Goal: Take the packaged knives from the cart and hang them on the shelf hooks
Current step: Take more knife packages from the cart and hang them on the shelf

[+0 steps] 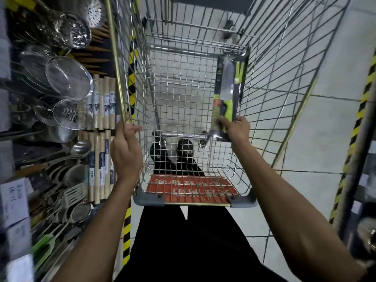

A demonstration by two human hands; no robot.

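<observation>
A wire shopping cart [183,94] fills the middle of the view, seen from above. My right hand [237,130] grips a packaged knife [227,88] by its lower end, holding it upright inside the cart's right side. The pack is black with a steel blade and a lime-green handle. My left hand [126,147] is closed around the brass-coloured top rail [116,64] of the cart's left wall. No other packages show on the cart's mesh floor.
A shelf at the left holds hanging steel strainers [69,78], ladles, spatulas and packaged rolling pins [103,104]. Yellow-black hazard tape [130,92] runs along the floor by the shelf. Another striped shelf base [358,123] stands at the right. The tiled floor lies beyond.
</observation>
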